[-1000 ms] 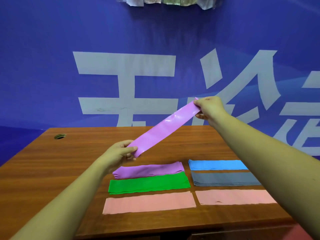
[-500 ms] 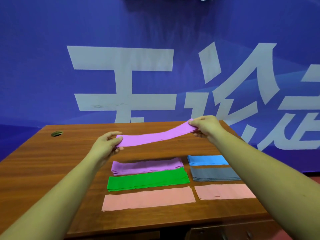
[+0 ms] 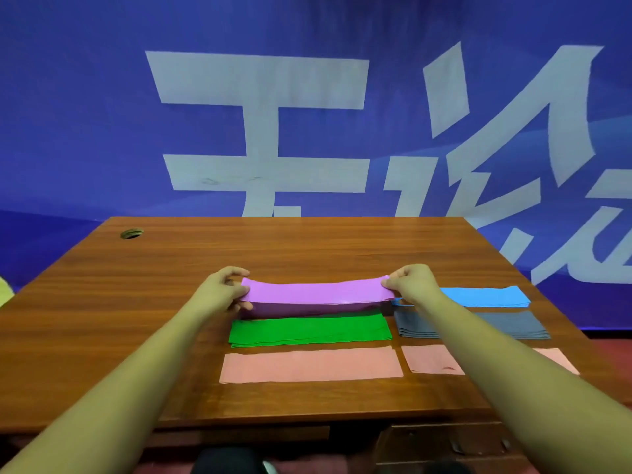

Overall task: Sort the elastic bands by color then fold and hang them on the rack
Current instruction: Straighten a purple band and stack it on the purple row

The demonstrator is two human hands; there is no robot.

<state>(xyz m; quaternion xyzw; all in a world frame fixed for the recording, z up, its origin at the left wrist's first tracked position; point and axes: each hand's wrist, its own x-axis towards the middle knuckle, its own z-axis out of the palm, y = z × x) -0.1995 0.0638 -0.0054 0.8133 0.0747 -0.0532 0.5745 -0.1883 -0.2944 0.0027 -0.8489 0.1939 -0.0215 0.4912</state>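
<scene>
A: Backdrop: blue banner point(image 3: 102, 131) with white characters. Below it, wooden desk point(image 3: 102, 336) carrying sorted lots: pink bands point(image 3: 307, 366), green stack point(image 3: 307, 331), grey stack point(image 3: 513, 325), light blue stack point(image 3: 485, 295).

B: Where is the purple band point(image 3: 314, 292)?

A: Held level just above the purple pile point(image 3: 301, 311), behind the green stack. Ends pinched: left hand point(image 3: 222, 292) on one, right hand point(image 3: 410, 285) on the other; hands well apart.

B: Handling?

A: Judged thin, light, limp, glossy, perhaps slippery. Grip both short ends, or it sags. Rack not in view.
</scene>
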